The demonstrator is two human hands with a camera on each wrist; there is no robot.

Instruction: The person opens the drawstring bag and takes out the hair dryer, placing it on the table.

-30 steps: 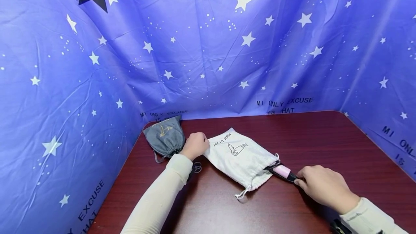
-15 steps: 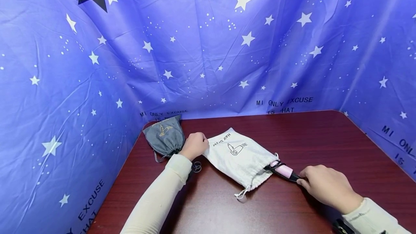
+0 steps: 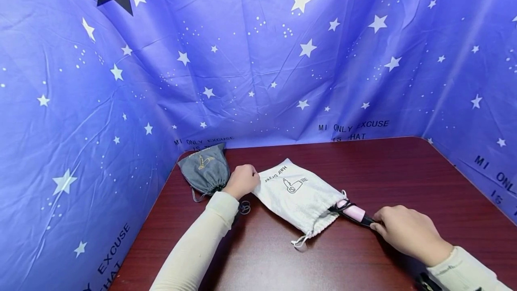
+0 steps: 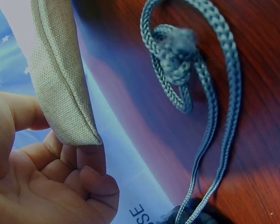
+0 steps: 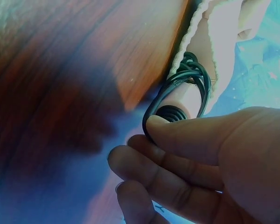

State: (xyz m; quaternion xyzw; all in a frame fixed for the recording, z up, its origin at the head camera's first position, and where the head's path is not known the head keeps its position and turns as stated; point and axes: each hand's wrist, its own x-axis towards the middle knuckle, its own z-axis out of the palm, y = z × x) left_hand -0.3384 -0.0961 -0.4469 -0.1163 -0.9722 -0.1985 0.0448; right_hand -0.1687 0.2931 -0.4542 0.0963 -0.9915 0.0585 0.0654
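A white drawstring bag (image 3: 296, 194) printed "Hair Dryer" lies on the table, its gathered mouth toward the lower right. My left hand (image 3: 243, 179) pinches the bag's far-left bottom corner; the left wrist view shows that fabric corner (image 4: 67, 88) between thumb and fingers. Out of the mouth sticks the pink handle of a hair dryer (image 3: 353, 212), black cord wound about it. My right hand (image 3: 414, 233) pinches the handle's black cord end. In the right wrist view, thumb and forefinger close on it beside the cord loops (image 5: 191, 77). The dryer's head is hidden inside the bag.
A grey drawstring pouch (image 3: 208, 172) with a gold print lies at the table's back left, next to my left wrist. Its cord (image 4: 228, 70) loops over the wood. Blue star-printed cloth (image 3: 250, 57) hangs around the dark red table (image 3: 404, 169).
My right hand has drawn slightly to the lower right, and a little more of the pink handle shows outside the bag. The left hand and the bag have stayed in place.
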